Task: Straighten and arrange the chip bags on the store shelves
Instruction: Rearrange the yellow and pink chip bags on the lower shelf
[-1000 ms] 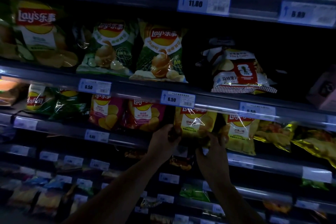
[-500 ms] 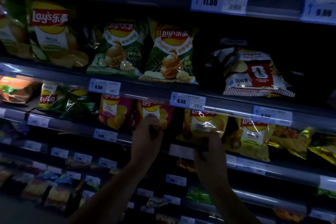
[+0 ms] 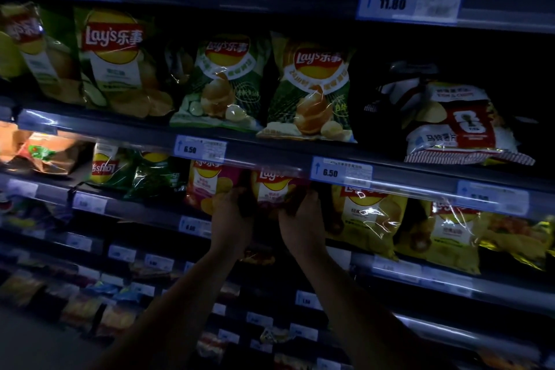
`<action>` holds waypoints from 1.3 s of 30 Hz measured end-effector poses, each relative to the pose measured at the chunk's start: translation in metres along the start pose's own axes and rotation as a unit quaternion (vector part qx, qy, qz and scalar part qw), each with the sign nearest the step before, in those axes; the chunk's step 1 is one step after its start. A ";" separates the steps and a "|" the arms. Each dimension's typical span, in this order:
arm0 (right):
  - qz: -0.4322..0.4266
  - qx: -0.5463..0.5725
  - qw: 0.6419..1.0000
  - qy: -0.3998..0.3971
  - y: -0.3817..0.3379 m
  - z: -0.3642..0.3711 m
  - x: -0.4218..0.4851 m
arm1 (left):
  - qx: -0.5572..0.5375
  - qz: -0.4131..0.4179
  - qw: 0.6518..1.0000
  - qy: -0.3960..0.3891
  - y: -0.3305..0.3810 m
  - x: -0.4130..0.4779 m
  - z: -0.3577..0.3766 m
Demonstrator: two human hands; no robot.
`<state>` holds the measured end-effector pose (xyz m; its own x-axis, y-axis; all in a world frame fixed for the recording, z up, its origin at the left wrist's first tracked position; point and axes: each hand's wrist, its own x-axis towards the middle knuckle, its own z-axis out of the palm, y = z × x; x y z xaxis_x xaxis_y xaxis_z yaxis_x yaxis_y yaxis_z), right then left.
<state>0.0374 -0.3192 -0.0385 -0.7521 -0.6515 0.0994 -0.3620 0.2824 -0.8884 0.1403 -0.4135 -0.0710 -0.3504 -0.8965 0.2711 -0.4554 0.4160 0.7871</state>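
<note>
Both hands have moved left from the yellow Lay's bag (image 3: pixel 365 221) to the pink Lay's bag (image 3: pixel 277 189). The left hand (image 3: pixel 229 221) and right hand (image 3: pixel 300 224) hold its sides on the middle shelf (image 3: pixel 144 210), so this bag gets straightened next. More bags fill that shelf.

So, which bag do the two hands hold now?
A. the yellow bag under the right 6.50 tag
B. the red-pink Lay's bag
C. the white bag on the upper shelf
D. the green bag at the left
B: the left hand and right hand grip the two sides of the red-pink Lay's bag on the middle shelf.
</note>
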 end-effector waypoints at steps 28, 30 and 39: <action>0.086 0.296 0.940 -0.148 0.024 -0.058 -0.051 | -0.239 -0.099 0.962 -0.086 0.009 -0.116 -0.075; 0.088 0.306 0.935 -0.156 0.028 -0.063 -0.062 | -0.210 -0.114 0.969 -0.065 0.003 -0.131 -0.083; 0.112 0.354 0.909 -0.191 0.038 -0.057 -0.097 | -0.334 -0.255 0.907 0.026 -0.042 -0.186 -0.141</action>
<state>0.0654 -0.2051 -0.0563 -0.4689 -0.8684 -0.1617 0.3227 0.0020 -0.9465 0.3403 -0.2863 -0.0764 -0.1862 -0.9599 -0.2096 0.0558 -0.2233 0.9731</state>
